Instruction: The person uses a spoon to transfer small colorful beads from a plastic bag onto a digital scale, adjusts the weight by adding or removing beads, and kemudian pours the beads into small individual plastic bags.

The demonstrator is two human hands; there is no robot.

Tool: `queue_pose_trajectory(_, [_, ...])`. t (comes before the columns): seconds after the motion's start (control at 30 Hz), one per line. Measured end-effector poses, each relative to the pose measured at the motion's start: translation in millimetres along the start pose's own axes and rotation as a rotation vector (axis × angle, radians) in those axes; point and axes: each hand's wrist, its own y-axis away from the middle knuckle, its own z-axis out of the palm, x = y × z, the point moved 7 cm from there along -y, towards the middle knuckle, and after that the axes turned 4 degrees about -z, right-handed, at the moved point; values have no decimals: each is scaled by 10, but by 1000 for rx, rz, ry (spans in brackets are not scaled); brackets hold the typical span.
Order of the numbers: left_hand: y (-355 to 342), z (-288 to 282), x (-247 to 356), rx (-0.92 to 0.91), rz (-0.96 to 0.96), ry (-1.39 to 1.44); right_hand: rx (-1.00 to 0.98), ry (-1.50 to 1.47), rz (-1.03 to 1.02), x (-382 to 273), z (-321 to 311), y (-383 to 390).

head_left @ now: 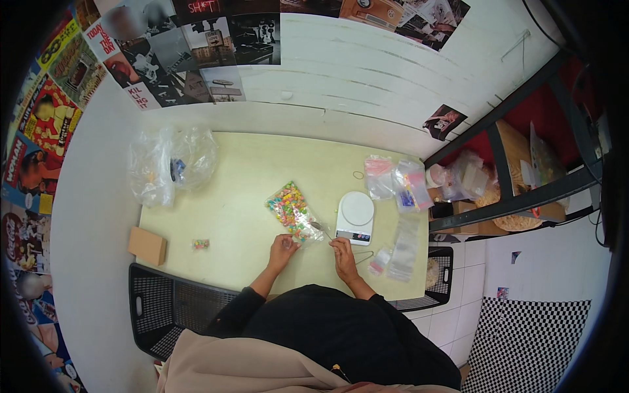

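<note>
A clear plastic bag of small multicoloured candies (289, 208) lies on the table in front of me, its mouth toward my body. My left hand (283, 250) is closed at the near edge of the bag, pinching the plastic. My right hand (342, 254) is closed on the handle of a small metal spoon (318, 226), whose bowl is at the bag's mouth. Just beyond my right hand stands a white kitchen scale (356, 213) with nothing on its round plate. Off to the left, a small packet of candies (200, 244) lies flat.
Clear empty bags (404, 249) and further plastic packs (411, 187) lie along the table's right side. A large clear bag (171, 167) sits at the far left, above a brown cardboard box (148, 245). Black crates (180, 304) stand below the near edge; a shelf (511, 209) is at right.
</note>
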Motion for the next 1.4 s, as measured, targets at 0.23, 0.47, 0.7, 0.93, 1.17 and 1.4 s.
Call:
queue_pose_trajectory(0.23, [-93, 91, -288, 32, -107, 149, 53, -356, 237, 188, 205, 214])
queue_pose_trajectory(0.47, [-25, 161, -32, -14, -97, 157, 154, -792, 552, 568, 468, 374])
queue_pose_trajectory(0.7, [0, 72, 48, 21, -9, 11, 253, -919, 717, 831, 412, 442])
queue_pose_trajectory(0.93, [117, -47, 454, 7, 62, -85, 264, -676, 694, 822, -124, 303])
queue_pose_trajectory(1.17, [123, 5, 989, -48, 284, -166, 265, -604, 578, 197, -720, -199])
queue_pose_trajectory(1.4, [40, 206, 1174, -77, 386, -261, 99, -442, 407, -565, -778, -754])
